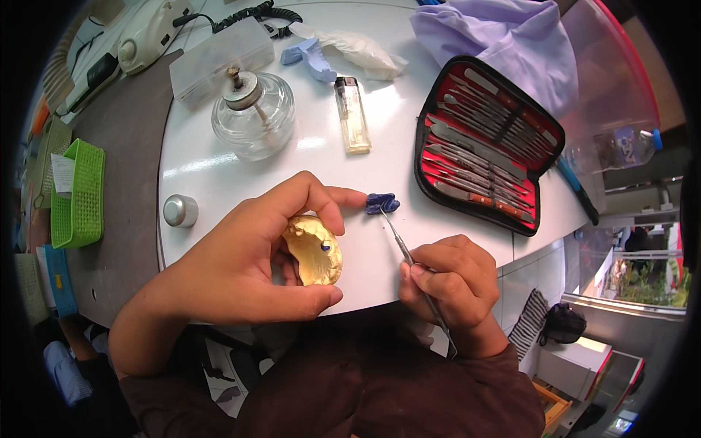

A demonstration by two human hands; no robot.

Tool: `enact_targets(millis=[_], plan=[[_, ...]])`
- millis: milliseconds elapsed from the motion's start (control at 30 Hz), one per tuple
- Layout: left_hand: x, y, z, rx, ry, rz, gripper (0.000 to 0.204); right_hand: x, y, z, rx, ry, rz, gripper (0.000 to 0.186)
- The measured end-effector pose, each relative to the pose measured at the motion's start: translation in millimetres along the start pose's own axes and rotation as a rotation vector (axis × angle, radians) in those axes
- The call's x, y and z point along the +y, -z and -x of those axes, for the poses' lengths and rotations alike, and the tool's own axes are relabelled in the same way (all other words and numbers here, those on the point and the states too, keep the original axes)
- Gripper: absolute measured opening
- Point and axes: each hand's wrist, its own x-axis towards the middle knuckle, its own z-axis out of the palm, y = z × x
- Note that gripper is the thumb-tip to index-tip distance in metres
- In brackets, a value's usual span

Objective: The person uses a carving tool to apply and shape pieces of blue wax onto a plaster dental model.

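Note:
My left hand (270, 248) is closed around a yellow dental cast (323, 264), which carries a small dark blue spot on its inner side. The index finger of that hand reaches out and touches a lump of dark blue wax (380, 204) on the white table. Pinched in my right hand (454, 281) is a thin metal wax carver (403, 248), its bent tip against the blue lump. Beyond the hands stand a glass spirit lamp (255, 120) with its wick showing and a clear lighter (353, 117).
An open black case (482, 146) of metal instruments lies at the right. A small metal cap (180, 211) sits left of my hand. Further back are a clear plastic box (219, 62), light blue pieces (310, 58) and a lilac cloth (504, 44). A green basket (79, 193) stands far left.

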Motion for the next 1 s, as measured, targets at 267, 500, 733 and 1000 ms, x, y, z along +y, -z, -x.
enact_targets(millis=[267,500,733,1000], plan=[[-0.2,0.8,0.1,0.035,-0.064,-0.032,0.05,-1.1,2.6,0.6,-0.045,-0.004,0.011,0.026],[2.1,1.8,1.9,0.079,-0.055,-0.012,0.051,-1.2,2.5,-0.8,-0.036,-0.009,0.002,0.027],[-2.0,2.9,2.8,0.083,-0.119,-0.051,0.049,-5.2,9.8,-2.6,0.079,-0.136,-0.196,0.022],[-5.6,-0.5,-1.1,0.029,-0.342,-0.013,0.048,-11.6,15.3,-34.5,0.112,-0.145,-0.862,0.036]])
